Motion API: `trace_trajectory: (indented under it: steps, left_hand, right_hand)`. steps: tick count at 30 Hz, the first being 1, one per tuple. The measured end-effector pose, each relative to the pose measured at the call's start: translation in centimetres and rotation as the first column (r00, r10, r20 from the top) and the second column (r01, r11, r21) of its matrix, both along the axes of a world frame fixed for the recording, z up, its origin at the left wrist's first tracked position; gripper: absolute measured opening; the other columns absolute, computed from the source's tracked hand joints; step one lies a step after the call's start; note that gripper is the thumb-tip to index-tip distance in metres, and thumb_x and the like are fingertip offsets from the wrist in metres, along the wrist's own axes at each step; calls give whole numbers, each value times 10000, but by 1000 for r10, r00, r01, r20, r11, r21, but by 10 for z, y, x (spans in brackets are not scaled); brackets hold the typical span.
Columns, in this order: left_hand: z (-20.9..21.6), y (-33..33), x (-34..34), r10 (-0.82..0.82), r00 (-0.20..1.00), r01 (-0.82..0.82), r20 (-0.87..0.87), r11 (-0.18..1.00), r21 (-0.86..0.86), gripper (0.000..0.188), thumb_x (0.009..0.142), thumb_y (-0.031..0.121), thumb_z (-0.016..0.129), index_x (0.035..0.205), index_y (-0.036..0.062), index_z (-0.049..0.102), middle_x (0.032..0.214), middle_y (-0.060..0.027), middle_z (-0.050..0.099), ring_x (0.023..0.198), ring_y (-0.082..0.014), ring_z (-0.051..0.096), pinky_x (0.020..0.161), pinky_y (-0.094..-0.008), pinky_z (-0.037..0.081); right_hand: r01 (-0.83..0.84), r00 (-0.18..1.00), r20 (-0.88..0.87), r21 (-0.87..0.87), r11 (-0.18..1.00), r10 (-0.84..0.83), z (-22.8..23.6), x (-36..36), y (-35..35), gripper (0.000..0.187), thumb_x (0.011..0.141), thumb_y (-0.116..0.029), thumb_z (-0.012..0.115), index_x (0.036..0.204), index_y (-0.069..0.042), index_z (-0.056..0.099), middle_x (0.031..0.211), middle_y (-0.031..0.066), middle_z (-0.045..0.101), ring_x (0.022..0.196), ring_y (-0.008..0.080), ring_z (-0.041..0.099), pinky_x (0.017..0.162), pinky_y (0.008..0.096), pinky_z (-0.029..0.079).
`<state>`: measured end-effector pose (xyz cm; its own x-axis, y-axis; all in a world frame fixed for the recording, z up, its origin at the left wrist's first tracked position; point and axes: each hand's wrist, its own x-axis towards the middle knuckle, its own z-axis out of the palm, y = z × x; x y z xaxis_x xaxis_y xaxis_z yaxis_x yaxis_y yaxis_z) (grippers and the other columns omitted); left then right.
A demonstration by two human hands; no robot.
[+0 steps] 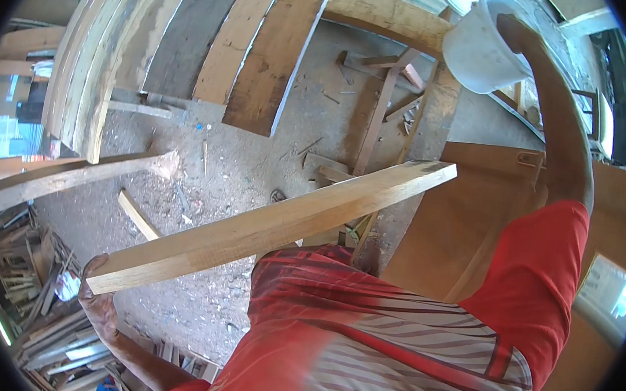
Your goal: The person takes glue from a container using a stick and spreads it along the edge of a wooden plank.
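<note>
A long, thick wooden plank [281,226] slants across the middle, in front of my body. My left hand [99,309] is closed round its near left end, with the fingers partly hidden beneath the wood. The plank's other end reaches up to the right, over a bench board [437,110]. At the upper right stands a white plastic bucket [478,58]. My right arm stretches out to it, and my right hand [515,33] dips into its mouth. The bucket's wall hides those fingers, so what they touch does not show.
Several wide boards [265,52] lie side by side at the upper left. Below them is a wooden beam [71,180]. A short wood strip [139,215] lies on the dusty floor. Offcuts [48,285] are piled at the lower left. A brown panel [459,207] stands at my right.
</note>
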<state>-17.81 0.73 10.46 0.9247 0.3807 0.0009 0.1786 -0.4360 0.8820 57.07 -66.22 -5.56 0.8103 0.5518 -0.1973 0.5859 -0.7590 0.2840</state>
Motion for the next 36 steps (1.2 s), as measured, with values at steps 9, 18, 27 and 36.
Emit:
trace_trajectory:
  steps: [9, 18, 27, 36]
  left_hand:
    - [-9, 2, -14, 22, 1000, -22, 4, 1000, 2, 809, 826, 574, 815, 1410, 44, 636, 1437, -214, 579, 1362, -320, 543, 1154, -491, 417]
    - [-7, 0, -16, 19, 1000, -19, -3, 1000, -8, 901, 788, 641, 823, 1428, 42, 617, 1469, -234, 540, 1376, -328, 525, 1153, -495, 412]
    - [-13, 9, -22, -15, 1000, 16, -19, 999, 30, 1021, 760, 700, 828, 1454, -2, 564, 1489, -222, 506, 1370, -318, 535, 1143, -481, 447]
    - [-14, 13, 3, 108, 987, -87, -123, 982, 167, 496, 932, 265, 789, 1302, -42, 666, 1323, -147, 669, 1222, -242, 605, 1086, -413, 441]
  right_hand:
    - [-56, 990, -127, 26, 998, 59, 8, -7, -3, 127, 865, -30, 667, 936, 65, 624, 885, 231, 710, 792, 366, 730, 688, 478, 579]
    - [317, 887, -383, 101, 943, -257, 76, -70, 69, 213, 820, -138, 725, 829, 73, 696, 677, 148, 676, 538, 225, 652, 495, 399, 515]
    - [368, 888, -404, 337, 866, -220, 141, -104, 32, 352, 875, -296, 708, 729, 24, 697, 644, 101, 672, 508, 149, 626, 485, 313, 498]
    - [483, 871, -421, 644, 593, -253, 139, -177, -47, 466, 1004, -415, 652, 1146, 23, 725, 827, 44, 663, 678, 99, 604, 608, 277, 492]
